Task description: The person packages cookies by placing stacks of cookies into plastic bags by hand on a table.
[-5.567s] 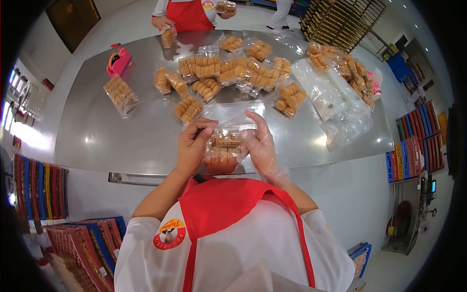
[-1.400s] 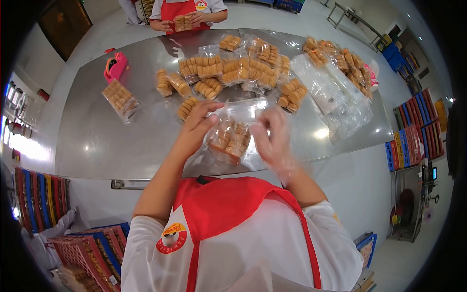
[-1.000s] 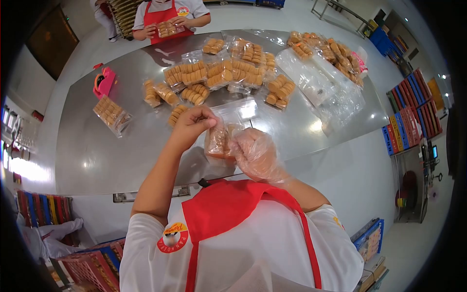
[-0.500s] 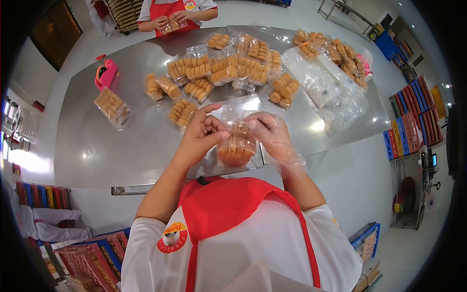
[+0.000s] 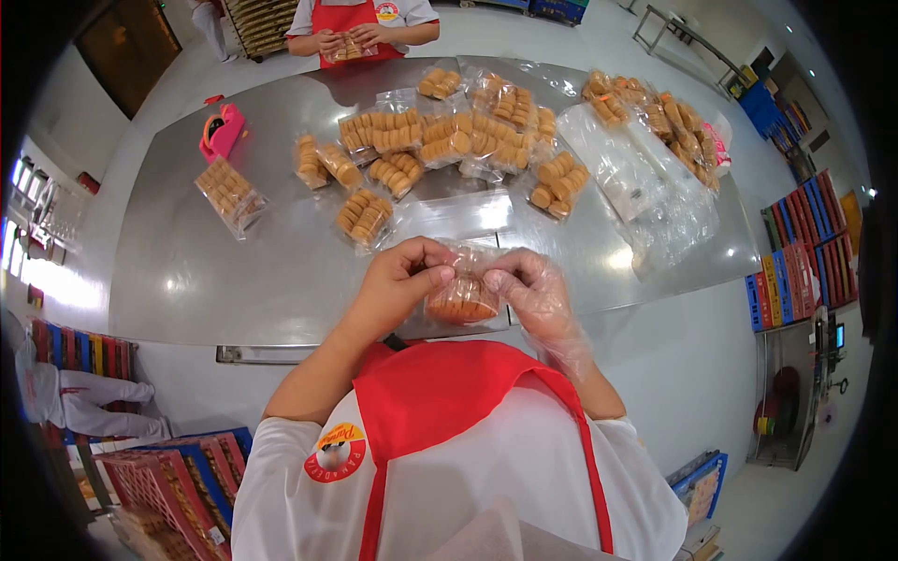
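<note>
A clear plastic bag of cookies is between my hands at the near edge of the metal table. Bare, my left hand pinches the left side of the bag's upper part. My right hand, in a clear plastic glove, grips the right side of it with thumb and fingers. The cookies sit in the lower part of the bag, below my fingers. Beyond my hands lies a flat clear plastic sheet or bag. Several packed bags of cookies are grouped farther back.
A pink tape dispenser and a bag of cookies lie at the left. Empty clear bags and a heap of packed cookies cover the right side. Across the table a person holds a cookie bag. Stacked crates stand at right.
My left fingers have come down onto the bag's top, and both hands now pinch it close together. The view has shifted slightly, so the table's things appear farther right.
</note>
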A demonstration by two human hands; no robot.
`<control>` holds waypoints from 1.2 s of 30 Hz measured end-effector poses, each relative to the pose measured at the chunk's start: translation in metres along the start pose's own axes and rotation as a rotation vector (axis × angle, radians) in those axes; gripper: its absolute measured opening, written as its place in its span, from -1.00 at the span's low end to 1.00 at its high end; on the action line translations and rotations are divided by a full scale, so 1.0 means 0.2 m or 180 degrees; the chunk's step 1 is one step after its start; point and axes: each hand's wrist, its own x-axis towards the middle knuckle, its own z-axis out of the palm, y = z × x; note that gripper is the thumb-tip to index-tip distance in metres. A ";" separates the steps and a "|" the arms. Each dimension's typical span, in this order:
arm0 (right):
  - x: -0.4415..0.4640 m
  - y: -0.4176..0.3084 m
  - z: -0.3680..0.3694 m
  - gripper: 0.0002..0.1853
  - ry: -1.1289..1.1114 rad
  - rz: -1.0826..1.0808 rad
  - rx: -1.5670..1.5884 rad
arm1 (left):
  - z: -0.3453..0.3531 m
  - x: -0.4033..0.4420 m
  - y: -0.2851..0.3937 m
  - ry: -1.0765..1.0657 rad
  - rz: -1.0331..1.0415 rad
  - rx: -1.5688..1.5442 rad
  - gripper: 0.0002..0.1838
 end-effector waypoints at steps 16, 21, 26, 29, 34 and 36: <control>0.29 -0.21 0.53 -0.86 -0.3600 -0.2087 -0.1283 | -0.11 -0.49 -0.10 0.1677 -0.1469 -0.3623 -0.33; 0.20 -0.23 0.83 -0.79 -0.3714 -0.2823 -0.1087 | -0.29 -0.77 -0.07 0.1542 -0.0260 -0.3386 -0.48; 0.23 -0.17 0.99 -0.74 -0.3117 -0.2191 -0.1097 | -0.74 -0.96 -0.13 0.2498 0.0790 -0.3050 -0.29; 0.25 0.06 0.94 -0.75 -0.1783 -0.1215 -0.1243 | -1.12 -0.98 -0.02 0.3006 0.1028 -0.2243 -0.24; 0.05 0.51 0.67 -0.76 -0.0023 -0.0196 -0.1125 | -1.74 -0.76 0.14 0.3453 0.1180 -0.1299 -0.11; -0.13 0.59 0.58 -0.76 0.0303 0.0124 -0.1487 | -1.94 -0.68 0.11 0.3316 0.1363 -0.1006 -0.09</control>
